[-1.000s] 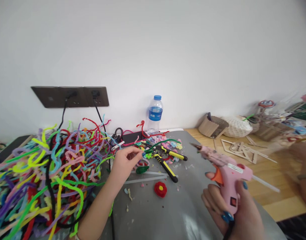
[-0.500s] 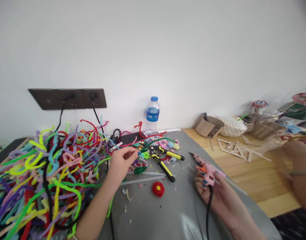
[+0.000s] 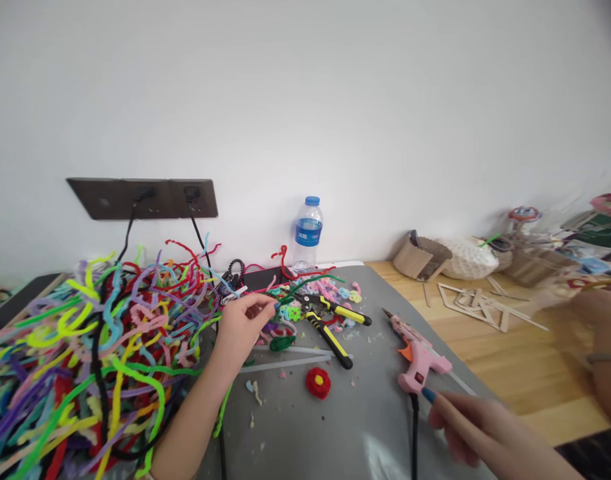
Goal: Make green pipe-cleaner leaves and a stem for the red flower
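Note:
My left hand (image 3: 246,327) is closed in a pinch over the small craft pieces at the middle of the table; what its fingertips hold is hidden. Beside them runs a dark green pipe cleaner (image 3: 310,283). A pink glue gun (image 3: 421,365) lies on the grey table, nozzle pointing up and left. Just below its handle is my right hand (image 3: 478,427), slightly blurred, thumb stretched out and fingers apart, holding nothing. Between my hands lies a red fuzzy flower with a yellow centre (image 3: 318,383). Pliers with yellow-black handles (image 3: 330,339) lie spread behind it.
A big heap of colourful pipe cleaners (image 3: 115,353) covers the left side. A water bottle (image 3: 308,233) stands by the wall. Clear glue sticks (image 3: 290,362) lie near the flower. Wooden sticks (image 3: 478,307) are at right, near another person's blurred hand (image 3: 598,313). The glue gun's cord (image 3: 414,440) hangs forward.
My right hand has let go of the glue gun, which now rests on the table, and has drawn back down and right. My left hand stays in nearly the same place.

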Available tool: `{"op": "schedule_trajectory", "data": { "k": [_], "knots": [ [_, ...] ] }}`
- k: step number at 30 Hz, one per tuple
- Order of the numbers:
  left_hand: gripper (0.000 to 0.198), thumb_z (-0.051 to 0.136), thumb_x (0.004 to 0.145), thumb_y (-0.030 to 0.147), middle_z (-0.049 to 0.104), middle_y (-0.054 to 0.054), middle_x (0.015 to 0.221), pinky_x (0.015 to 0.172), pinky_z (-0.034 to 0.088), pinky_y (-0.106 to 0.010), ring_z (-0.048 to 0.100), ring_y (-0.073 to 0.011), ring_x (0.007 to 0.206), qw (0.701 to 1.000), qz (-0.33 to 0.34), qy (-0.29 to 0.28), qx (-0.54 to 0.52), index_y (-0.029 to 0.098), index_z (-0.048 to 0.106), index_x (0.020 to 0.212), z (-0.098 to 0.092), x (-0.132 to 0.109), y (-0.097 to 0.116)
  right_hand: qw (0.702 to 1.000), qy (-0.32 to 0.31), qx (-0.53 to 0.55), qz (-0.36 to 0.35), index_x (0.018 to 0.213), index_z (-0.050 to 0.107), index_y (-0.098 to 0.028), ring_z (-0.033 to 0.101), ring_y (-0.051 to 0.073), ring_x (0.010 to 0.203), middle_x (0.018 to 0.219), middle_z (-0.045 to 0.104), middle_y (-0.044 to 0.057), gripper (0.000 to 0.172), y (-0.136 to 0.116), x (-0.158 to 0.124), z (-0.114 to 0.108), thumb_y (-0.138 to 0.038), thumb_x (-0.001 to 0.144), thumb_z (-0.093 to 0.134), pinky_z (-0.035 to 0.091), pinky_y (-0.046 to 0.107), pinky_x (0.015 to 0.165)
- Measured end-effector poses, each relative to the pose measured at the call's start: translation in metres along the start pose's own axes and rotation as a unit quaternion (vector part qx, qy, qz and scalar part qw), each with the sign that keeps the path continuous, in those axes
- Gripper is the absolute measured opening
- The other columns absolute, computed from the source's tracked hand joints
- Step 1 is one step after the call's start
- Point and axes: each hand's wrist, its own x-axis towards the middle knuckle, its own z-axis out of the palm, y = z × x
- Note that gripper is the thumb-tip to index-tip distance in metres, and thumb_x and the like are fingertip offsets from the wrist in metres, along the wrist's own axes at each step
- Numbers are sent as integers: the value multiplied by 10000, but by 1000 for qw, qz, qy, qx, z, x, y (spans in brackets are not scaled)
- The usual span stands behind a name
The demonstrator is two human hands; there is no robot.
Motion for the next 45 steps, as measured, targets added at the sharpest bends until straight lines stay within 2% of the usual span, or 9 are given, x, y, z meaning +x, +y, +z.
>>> {"op": "schedule_trajectory", "data": {
  "k": [4, 7, 9, 10, 13, 18, 24, 28, 45],
  "knots": [
    [236, 651, 730, 363, 690, -44, 620, 516, 460, -252, 582, -174, 559, 1000, -11, -7, 4, 159, 770, 744, 0, 1, 0, 971, 123, -25, -205, 706, 679, -225, 570, 207, 531, 578, 634, 42, 414, -67, 9, 5, -593, 872, 588, 474, 308, 490],
    [244, 655, 744, 380, 705, -51, 647, 522, 461, -256, 593, -179, 568, 1000, -10, -18, 10, 162, 765, 752, 1, 0, -3, 904, 197, -42, -377, 970, 683, -235, 643, 230, 753, 857, 698, 63, 188, -124, 28, 26, -340, 961, 528, 519, 348, 689],
    [239, 659, 754, 381, 697, -46, 634, 514, 450, -253, 586, -175, 557, 999, -2, -30, 16, 166, 762, 749, 0, 1, -4, 860, 160, -98, -475, 1044, 685, -233, 630, 274, 1054, 1082, 702, 99, 188, -151, 47, 43, -219, 953, 521, 471, 424, 920],
    [232, 662, 757, 378, 695, -43, 629, 513, 447, -251, 583, -173, 553, 999, 4, -35, 19, 168, 762, 747, 0, 1, -5, 847, 126, -128, -501, 1043, 687, -238, 614, 277, 1108, 1125, 706, 97, 196, -160, 58, 50, -182, 951, 524, 435, 445, 965],
    [211, 664, 756, 357, 694, -40, 617, 512, 445, -248, 576, -168, 544, 999, 19, -29, 33, 173, 765, 737, -3, 3, -5, 843, 45, -179, -505, 1008, 683, -251, 633, 254, 1045, 1044, 739, 60, 210, -168, 87, 64, -110, 945, 541, 374, 462, 984],
    [193, 650, 753, 329, 675, -35, 590, 496, 438, -239, 569, -161, 530, 997, 23, -32, 61, 178, 759, 705, -3, 5, -4, 843, 57, -147, -513, 940, 661, -239, 643, 226, 909, 925, 727, 43, 154, -150, 110, 69, -145, 976, 545, 375, 388, 859],
    [234, 641, 766, 377, 678, -34, 619, 484, 457, -237, 599, -164, 522, 996, -19, -76, 41, 173, 754, 761, 2, 1, -1, 870, 72, -96, -478, 863, 619, -219, 624, 206, 831, 875, 702, 28, 138, -138, 113, 72, -117, 938, 564, 353, 343, 788],
    [228, 651, 754, 377, 699, -45, 657, 519, 471, -246, 611, -172, 563, 996, -28, -69, 38, 168, 743, 747, 0, 2, 3, 881, 59, -81, -462, 837, 609, -220, 615, 201, 814, 857, 697, 23, 136, -139, 114, 73, -118, 913, 562, 347, 344, 790],
    [259, 667, 767, 392, 699, -36, 660, 539, 464, -243, 604, -156, 556, 998, -44, -41, 20, 148, 751, 791, -6, 3, 2, 880, 52, -62, -468, 797, 628, -222, 618, 196, 767, 798, 699, -8, 156, -138, 114, 75, -79, 857, 607, 350, 326, 740]
  ]
}}
